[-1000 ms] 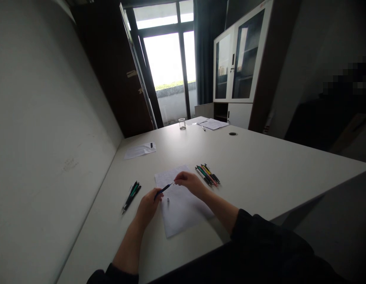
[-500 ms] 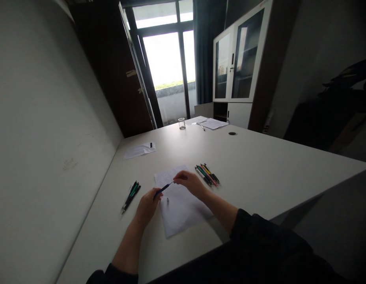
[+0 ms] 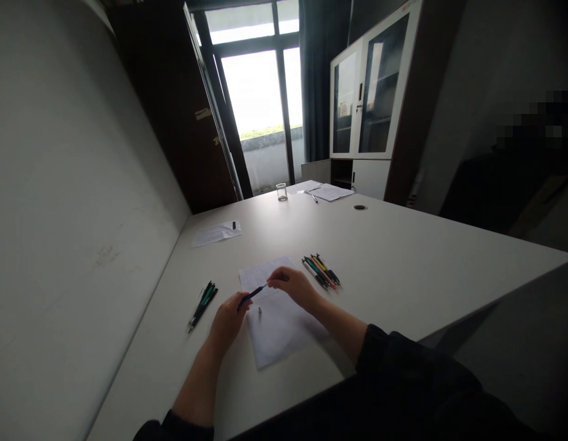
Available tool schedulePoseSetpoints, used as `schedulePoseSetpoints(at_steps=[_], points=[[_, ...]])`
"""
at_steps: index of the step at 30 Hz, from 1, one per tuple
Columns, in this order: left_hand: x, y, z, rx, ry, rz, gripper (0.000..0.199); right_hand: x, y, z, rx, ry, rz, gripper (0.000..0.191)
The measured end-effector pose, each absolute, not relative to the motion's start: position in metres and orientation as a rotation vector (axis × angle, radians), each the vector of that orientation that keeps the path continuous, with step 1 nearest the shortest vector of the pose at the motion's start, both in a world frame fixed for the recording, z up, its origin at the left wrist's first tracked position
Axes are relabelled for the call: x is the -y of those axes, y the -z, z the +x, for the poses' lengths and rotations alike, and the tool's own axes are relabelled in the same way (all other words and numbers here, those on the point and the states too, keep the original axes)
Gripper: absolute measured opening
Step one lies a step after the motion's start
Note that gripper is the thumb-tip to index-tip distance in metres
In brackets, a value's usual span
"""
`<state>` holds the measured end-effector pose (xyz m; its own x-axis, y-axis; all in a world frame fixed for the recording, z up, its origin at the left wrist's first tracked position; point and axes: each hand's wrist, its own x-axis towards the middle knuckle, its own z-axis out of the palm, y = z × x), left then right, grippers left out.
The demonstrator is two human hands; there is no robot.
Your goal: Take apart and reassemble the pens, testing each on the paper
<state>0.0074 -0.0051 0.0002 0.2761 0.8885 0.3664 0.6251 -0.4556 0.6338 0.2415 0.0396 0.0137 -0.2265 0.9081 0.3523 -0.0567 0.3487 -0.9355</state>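
My left hand point(image 3: 229, 315) is closed round a blue-and-dark pen point(image 3: 251, 296) that slants up to the right over the paper. At the pen's upper end, the fingers of my right hand point(image 3: 286, 280) are pinched on its thin tip; what exactly sits between the fingertips is too small to tell. Below the pen, a small silvery piece point(image 3: 260, 310), like a pen's nose cone, stands on the sheet of paper point(image 3: 284, 340). Handwriting covers the upper part of that sheet.
Several pens point(image 3: 202, 305) lie left of my left hand, and another row of pens point(image 3: 321, 271) lies beyond my right wrist. Farther back are a sheet with a dark strip point(image 3: 217, 233), a glass point(image 3: 281, 192), stacked papers point(image 3: 332, 192) and a round desk hole point(image 3: 360, 207).
My right fingers have shifted very slightly left and down along the pen's tip. The rest looks the same.
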Motion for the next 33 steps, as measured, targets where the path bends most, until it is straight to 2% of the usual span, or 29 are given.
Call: schedulePoseSetpoints(at_steps=[7, 25, 33], points=[[0.0059, -0.0016, 0.0095, -1.385, -0.988, 2.214, 0.016, -0.0386, -0.0105, 0.2406, 1.553, -1.106, -0.818, 0.025], [0.0066, 0.0001, 0.0102, -1.372, -0.968, 2.241, 0.019, -0.0373, -0.0061, 0.24, 1.689, -1.046, -0.856, 0.023], [0.0054, -0.0025, 0.0095, -1.428, -0.982, 2.273, 0.019, -0.0406, -0.0061, 0.2402, 1.686, -0.84, -0.936, 0.029]])
